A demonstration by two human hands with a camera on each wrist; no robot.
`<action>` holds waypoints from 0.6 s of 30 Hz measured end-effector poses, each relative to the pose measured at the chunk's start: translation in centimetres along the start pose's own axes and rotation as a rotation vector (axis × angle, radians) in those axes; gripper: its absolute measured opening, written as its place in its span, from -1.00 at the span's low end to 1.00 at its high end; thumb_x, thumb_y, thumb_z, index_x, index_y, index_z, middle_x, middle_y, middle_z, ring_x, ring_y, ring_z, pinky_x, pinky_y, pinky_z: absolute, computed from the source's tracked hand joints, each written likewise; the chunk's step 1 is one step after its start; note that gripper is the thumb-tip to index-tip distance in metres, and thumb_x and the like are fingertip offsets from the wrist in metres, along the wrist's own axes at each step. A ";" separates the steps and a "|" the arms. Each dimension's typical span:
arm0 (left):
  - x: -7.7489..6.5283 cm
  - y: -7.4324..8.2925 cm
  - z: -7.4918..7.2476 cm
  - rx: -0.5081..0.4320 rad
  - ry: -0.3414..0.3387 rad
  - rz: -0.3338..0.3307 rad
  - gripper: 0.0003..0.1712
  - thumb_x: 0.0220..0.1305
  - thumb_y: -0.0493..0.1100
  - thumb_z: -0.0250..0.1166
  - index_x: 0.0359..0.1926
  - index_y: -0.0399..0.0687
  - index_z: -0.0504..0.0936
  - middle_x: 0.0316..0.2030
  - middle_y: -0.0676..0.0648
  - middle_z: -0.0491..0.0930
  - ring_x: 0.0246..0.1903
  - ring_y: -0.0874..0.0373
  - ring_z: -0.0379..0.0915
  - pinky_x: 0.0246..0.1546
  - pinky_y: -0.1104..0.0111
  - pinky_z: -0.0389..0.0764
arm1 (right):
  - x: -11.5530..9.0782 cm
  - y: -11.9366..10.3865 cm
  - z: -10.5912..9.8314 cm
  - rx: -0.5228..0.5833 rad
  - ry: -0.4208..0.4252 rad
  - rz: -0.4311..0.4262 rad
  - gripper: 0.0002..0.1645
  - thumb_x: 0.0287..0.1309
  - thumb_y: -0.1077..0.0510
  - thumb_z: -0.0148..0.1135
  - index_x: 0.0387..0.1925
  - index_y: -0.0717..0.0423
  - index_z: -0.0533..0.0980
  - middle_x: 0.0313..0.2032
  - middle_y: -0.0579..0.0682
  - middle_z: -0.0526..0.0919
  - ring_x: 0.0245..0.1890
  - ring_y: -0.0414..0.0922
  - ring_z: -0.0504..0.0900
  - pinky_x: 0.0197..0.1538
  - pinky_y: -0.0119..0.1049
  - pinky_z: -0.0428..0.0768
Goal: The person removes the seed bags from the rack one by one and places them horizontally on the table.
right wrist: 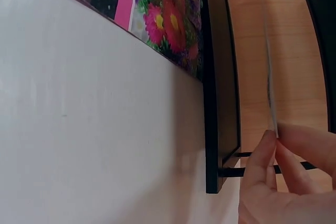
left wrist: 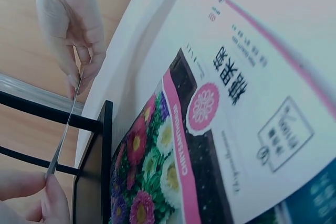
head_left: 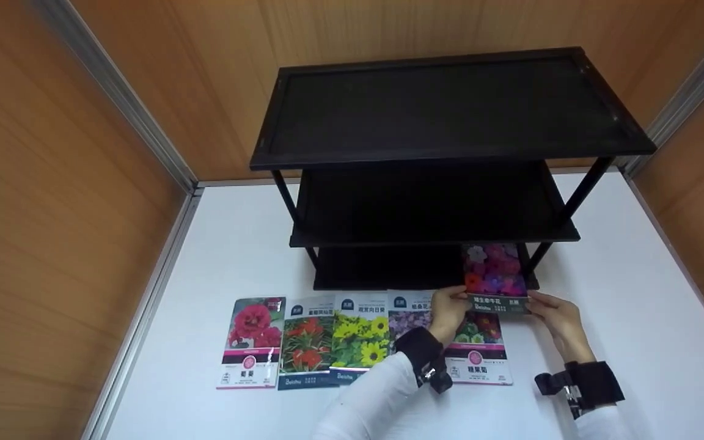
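Observation:
Both hands hold a flower seed packet (head_left: 496, 278) with pink and purple blooms by its near corners. My left hand (head_left: 450, 311) pinches one corner between thumb and fingers, and my right hand (head_left: 557, 321) pinches the other. Seen edge-on in the right wrist view, the packet (right wrist: 270, 77) is raised above the bottom shelf (right wrist: 211, 103) of a black rack. Its far part reaches into the gap below the middle shelf (head_left: 437, 208). Below the hands lies a chrysanthemum seed packet (head_left: 477, 366) on the white table, partly covered in the head view.
Several more seed packets lie in a row to the left: one with a pink flower (head_left: 251, 342), one with red flowers (head_left: 307, 345), one with yellow flowers (head_left: 361, 336) and a purple one (head_left: 410, 318). The rack's top shelf (head_left: 450, 110) overhangs the lower ones. Wood-panelled walls (head_left: 52, 183) enclose the table.

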State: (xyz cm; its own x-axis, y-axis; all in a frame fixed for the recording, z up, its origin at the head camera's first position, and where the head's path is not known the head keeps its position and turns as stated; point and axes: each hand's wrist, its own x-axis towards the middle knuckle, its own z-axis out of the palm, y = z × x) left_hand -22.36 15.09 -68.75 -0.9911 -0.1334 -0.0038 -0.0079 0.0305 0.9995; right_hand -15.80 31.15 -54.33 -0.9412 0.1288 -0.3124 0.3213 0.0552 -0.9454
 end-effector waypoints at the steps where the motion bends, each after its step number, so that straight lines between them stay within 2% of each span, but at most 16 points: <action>1: -0.9 2.2 -0.7 -0.006 -0.012 -0.013 -0.57 -0.30 -0.56 0.20 -0.24 -0.33 0.61 -0.55 0.02 0.53 -0.52 0.25 0.47 -0.52 0.46 0.51 | -0.1 0.0 0.0 0.005 -0.001 0.006 -0.39 0.08 0.36 0.08 0.12 0.57 0.13 -0.30 -0.20 0.50 -0.34 -0.45 0.50 -0.18 -0.57 0.46; 2: -1.9 4.5 -1.5 -0.016 -0.028 -0.039 -0.57 -0.28 -0.58 0.20 -0.24 -0.33 0.61 -0.54 0.01 0.53 -0.51 0.25 0.48 -0.49 0.45 0.52 | -0.3 0.0 -0.1 0.010 0.001 0.009 -0.39 0.07 0.36 0.08 0.13 0.56 0.13 -0.31 -0.21 0.50 -0.34 -0.44 0.50 -0.18 -0.57 0.46; 3: -2.0 4.7 -1.8 -0.044 -0.037 -0.060 -0.59 -0.28 -0.58 0.20 -0.25 -0.34 0.61 -0.54 0.02 0.53 -0.50 0.25 0.48 -0.49 0.46 0.52 | -0.4 0.1 -0.1 0.016 0.002 0.013 -0.38 0.07 0.35 0.09 0.13 0.57 0.12 -0.32 -0.22 0.50 -0.34 -0.44 0.50 -0.18 -0.57 0.46; 4: -2.9 6.8 -2.5 -0.047 -0.043 -0.066 -0.59 -0.27 -0.58 0.19 -0.25 -0.37 0.61 -0.53 -0.01 0.54 -0.49 0.22 0.50 -0.48 0.45 0.53 | -0.5 0.2 -0.2 0.021 0.002 0.014 -0.37 0.06 0.35 0.10 0.13 0.57 0.12 -0.34 -0.22 0.50 -0.34 -0.44 0.49 -0.18 -0.57 0.46; 6: -4.3 10.3 -3.4 -0.033 -0.043 -0.126 -0.61 -0.25 -0.60 0.19 -0.25 -0.40 0.59 -0.50 -0.10 0.55 -0.46 0.14 0.51 -0.45 0.41 0.54 | -0.7 0.4 -0.3 0.039 0.001 0.011 -0.34 0.05 0.34 0.13 0.12 0.59 0.11 -0.35 -0.23 0.50 -0.33 -0.43 0.50 -0.17 -0.56 0.46; 8: -5.3 12.3 -3.8 -0.017 -0.039 -0.163 -0.63 -0.22 -0.62 0.16 -0.24 -0.48 0.56 -0.47 -0.18 0.55 -0.43 0.07 0.52 -0.43 0.39 0.54 | -1.0 0.7 -0.5 0.055 0.003 0.011 -0.32 0.03 0.32 0.15 0.11 0.60 0.11 -0.35 -0.22 0.51 -0.33 -0.42 0.51 -0.16 -0.55 0.46; 10: -5.9 13.2 -4.0 -0.032 -0.036 -0.197 -0.63 -0.20 -0.63 0.14 -0.23 -0.52 0.54 -0.46 -0.22 0.54 -0.45 0.09 0.50 -0.45 0.41 0.53 | -1.2 0.9 -0.6 0.066 0.011 0.011 -0.34 0.02 0.31 0.17 0.10 0.59 0.16 -0.34 -0.19 0.51 -0.32 -0.41 0.51 -0.17 -0.54 0.47; 15: -6.7 13.7 -4.1 -0.079 -0.036 -0.267 -0.62 -0.16 -0.64 0.11 -0.20 -0.49 0.54 -0.46 -0.16 0.52 -0.51 0.26 0.38 -0.47 0.51 0.47 | -1.7 1.7 -1.0 0.038 0.018 0.015 -0.33 0.01 0.27 0.20 0.10 0.55 0.19 -0.30 -0.21 0.51 -0.31 -0.44 0.49 -0.16 -0.54 0.46; 18: -7.1 13.8 -4.2 -0.078 -0.041 -0.265 -0.62 -0.16 -0.63 0.12 -0.21 -0.46 0.55 -0.48 -0.11 0.52 -0.50 0.28 0.39 -0.45 0.52 0.48 | -1.5 2.5 -1.5 0.066 0.008 0.033 -0.43 -0.04 0.25 0.24 0.05 0.37 0.36 -0.32 -0.27 0.54 -0.32 -0.46 0.49 -0.16 -0.57 0.46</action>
State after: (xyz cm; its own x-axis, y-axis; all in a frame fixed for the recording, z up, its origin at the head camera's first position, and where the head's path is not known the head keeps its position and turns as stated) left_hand -14.89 12.33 -54.83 -0.9604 -0.0861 -0.2649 -0.2588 -0.0765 0.9629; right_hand -13.40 32.60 -56.06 -0.9291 0.1375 -0.3434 0.3448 -0.0142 -0.9386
